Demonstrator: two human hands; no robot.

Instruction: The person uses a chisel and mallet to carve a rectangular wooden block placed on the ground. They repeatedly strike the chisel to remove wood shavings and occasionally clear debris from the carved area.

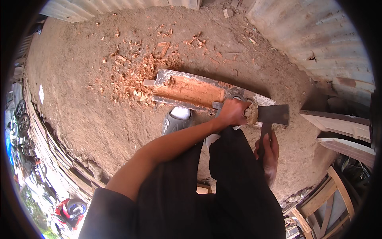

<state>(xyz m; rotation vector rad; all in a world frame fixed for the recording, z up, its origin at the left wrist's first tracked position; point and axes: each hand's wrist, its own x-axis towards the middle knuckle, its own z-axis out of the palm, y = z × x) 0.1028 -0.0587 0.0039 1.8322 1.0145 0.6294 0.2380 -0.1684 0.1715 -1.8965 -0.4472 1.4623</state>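
Observation:
A long wooden block with a hollowed, orange-brown trough lies on the ground before me. My left hand is closed over its right part, round what looks like a chisel. The chisel's flat grey blade shows left of the fist, toward the trough; a rough, pale wooden end shows to the right. In my right hand is the handle of a hatchet. Its dark, broad head is beside that wooden end; whether they touch, I cannot tell.
Wood chips lie scattered round the block's left end. My grey shoe rests against the near side. Corrugated metal sheet stands at the far right, with wooden boards nearer. A wooden frame leans at lower right; a red motorbike is at lower left.

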